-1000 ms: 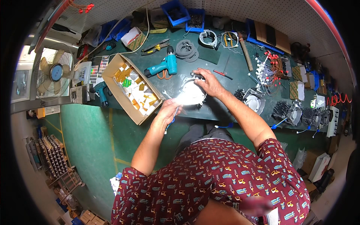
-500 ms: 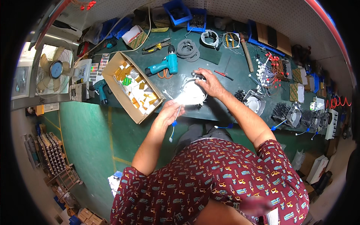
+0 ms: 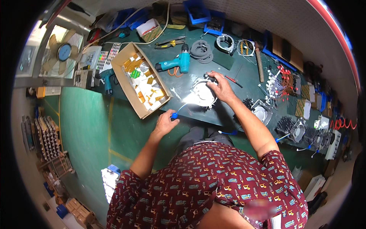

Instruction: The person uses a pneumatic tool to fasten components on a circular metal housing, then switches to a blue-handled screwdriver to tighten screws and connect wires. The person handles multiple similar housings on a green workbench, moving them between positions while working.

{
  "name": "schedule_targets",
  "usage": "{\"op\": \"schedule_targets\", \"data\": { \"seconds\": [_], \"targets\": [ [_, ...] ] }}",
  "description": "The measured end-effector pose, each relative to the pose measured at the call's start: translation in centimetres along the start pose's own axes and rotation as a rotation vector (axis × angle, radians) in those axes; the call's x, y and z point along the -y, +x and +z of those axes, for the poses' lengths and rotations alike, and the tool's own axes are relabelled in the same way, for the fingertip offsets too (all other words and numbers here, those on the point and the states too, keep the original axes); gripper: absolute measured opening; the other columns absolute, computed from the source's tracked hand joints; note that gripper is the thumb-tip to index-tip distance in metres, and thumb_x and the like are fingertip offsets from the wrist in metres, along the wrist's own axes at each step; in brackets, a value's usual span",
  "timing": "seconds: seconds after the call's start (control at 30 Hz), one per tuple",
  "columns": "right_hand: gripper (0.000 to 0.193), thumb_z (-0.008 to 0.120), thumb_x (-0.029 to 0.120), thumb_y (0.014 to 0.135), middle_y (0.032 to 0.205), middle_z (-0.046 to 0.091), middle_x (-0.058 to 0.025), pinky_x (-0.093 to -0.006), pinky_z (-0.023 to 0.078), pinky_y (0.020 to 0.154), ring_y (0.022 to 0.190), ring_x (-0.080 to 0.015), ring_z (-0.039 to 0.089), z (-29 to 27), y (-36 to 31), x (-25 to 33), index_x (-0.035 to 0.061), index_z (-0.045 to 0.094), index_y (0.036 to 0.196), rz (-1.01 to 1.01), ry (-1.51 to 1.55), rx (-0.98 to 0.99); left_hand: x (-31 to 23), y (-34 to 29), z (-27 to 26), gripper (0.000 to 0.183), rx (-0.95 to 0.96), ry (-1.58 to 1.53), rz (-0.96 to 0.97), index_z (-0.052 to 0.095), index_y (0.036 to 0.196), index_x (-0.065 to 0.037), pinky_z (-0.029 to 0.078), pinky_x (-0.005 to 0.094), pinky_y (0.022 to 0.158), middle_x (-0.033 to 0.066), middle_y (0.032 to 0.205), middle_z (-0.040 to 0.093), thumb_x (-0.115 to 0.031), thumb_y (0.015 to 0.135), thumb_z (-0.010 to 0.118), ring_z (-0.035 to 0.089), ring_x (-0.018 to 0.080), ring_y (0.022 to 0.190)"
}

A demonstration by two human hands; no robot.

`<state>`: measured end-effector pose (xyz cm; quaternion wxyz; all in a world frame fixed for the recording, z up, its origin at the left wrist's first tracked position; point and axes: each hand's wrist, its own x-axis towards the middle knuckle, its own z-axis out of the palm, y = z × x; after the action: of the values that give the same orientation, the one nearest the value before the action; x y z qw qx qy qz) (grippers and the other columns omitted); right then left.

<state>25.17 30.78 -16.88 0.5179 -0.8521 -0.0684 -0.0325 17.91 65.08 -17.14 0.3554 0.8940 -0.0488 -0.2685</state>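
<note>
A round metal-framed unit (image 3: 203, 95) with a glaring white face lies near the bench's front edge. A thin cable (image 3: 182, 108) runs from its lower left to my left hand. My left hand (image 3: 165, 123) is closed, pinching the cable by a blue piece (image 3: 174, 115) just off the bench edge; the cable's end is hidden. My right hand (image 3: 222, 87) grips the unit's upper rim, its fingers curled over a dark part there. A small wrench (image 3: 175, 93) lies left of the unit.
An open cardboard box (image 3: 126, 86) of small cards stands left. Behind are a teal power drill (image 3: 177, 63), pliers (image 3: 170, 43) and a grey cable coil (image 3: 201, 51). A hammer (image 3: 259, 65), bundled wires (image 3: 280, 82) and similar units (image 3: 260, 113) are to the right.
My left hand has moved down and left, away from the unit, and now pinches the cable by the blue piece. My right hand stays on the unit. The whole view has shifted slightly.
</note>
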Motion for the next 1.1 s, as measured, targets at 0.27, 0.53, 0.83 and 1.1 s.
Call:
{"op": "schedule_targets", "data": {
  "seconds": [0.27, 0.53, 0.83, 1.1],
  "targets": [
    [0.044, 0.073, 0.018, 0.092, 0.134, 0.061, -0.0221, -0.0422, 0.045, 0.11, 0.129, -0.037, 0.057, -0.1, -0.1, 0.0, 0.0036, 0.063, 0.132, 0.002, -0.017, 0.01, -5.4, -4.7, -5.6, 0.025, 0.256, -0.643, 0.047, 0.071, 0.112, 0.002, 0.05, 0.0251, 0.071, 0.0004, 0.085, 0.066, -0.019, 0.104, 0.061, 0.058, 0.0076, 0.075],
    [0.043, 0.072, 0.018, 0.093, 0.132, 0.061, -0.0225, -0.041, 0.045, 0.11, 0.129, -0.0366, 0.057, -0.6, 0.1, -0.1, 0.0033, 0.063, 0.132, 0.03, 0.018, 0.031, 1.2, 2.9, 5.3, 0.015, -0.075, -0.816, -0.349, 0.074, 0.093, -0.005, 0.042, 0.0276, 0.046, -0.0014, 0.065, 0.055, -0.01, 0.099, 0.061, 0.048, 0.0085, 0.052],
    [0.041, 0.071, 0.018, 0.095, 0.134, 0.063, -0.0202, -0.0417, 0.043, 0.111, 0.128, -0.0343, 0.056, -0.1, 0.1, 0.4, 0.0017, 0.061, 0.131, -0.034, -0.067, 0.019, -6.0, -3.0, 4.2, 0.017, 0.429, -0.667, 0.015, 0.069, 0.096, -0.004, 0.043, 0.0249, 0.058, -0.0032, 0.071, 0.06, -0.019, 0.102, 0.066, 0.053, 0.0056, 0.065],
    [0.043, 0.071, 0.021, 0.095, 0.136, 0.061, -0.0228, -0.0431, 0.042, 0.113, 0.133, -0.0379, 0.054, -0.5, -0.1, 0.5, 0.0051, 0.061, 0.134, 0.008, -0.058, 0.027, -3.9, -1.8, -0.5, 0.015, -0.517, -0.789, 0.078, 0.067, 0.1, -0.004, 0.04, 0.0243, 0.057, -0.003, 0.072, 0.054, -0.012, 0.106, 0.056, 0.046, 0.0049, 0.062]
  ]
}}
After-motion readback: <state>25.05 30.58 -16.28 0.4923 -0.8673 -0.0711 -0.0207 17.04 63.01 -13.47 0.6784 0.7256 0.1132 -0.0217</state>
